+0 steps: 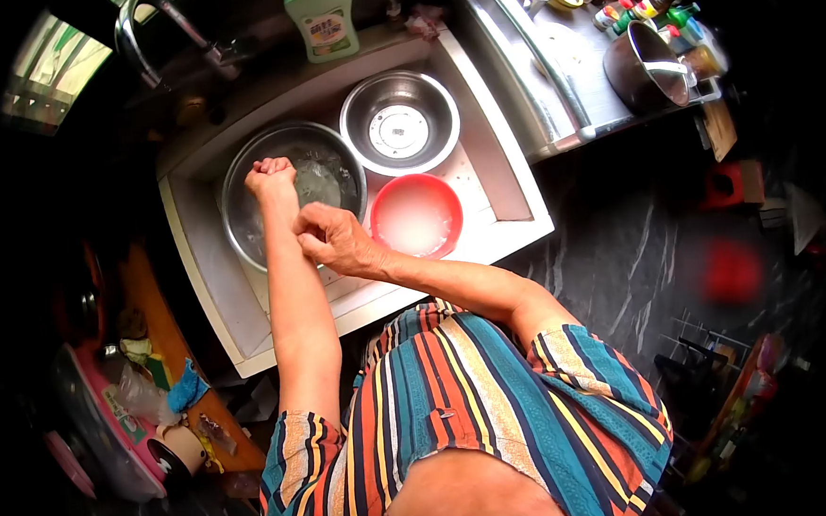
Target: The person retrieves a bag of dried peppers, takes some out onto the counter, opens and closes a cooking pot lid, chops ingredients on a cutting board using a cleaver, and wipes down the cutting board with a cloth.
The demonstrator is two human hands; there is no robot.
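Note:
My left hand (pixel 272 175) is closed in a fist above the large metal basin (pixel 241 233), with nothing showing in it. The basin holds clear water with light reflections. My right hand (pixel 336 241) has its fingers curled against my left forearm, just below the wrist; no object shows between them. Close to its knuckles stands a red bowl (pixel 451 203) filled with cloudy whitish liquid. Behind that bowl is a smaller metal basin (pixel 353 120) with a round pattern on its bottom. All three vessels sit in a white sink (pixel 518 237).
A curved faucet (pixel 135 48) rises at the back left. On the sink's back ledge stands a green detergent bottle (pixel 323 22). To the right, a metal counter (pixel 568 83) carries a dark pot (pixel 628 70) and several bottles. A pink-rimmed container (pixel 110 409) is at the lower left.

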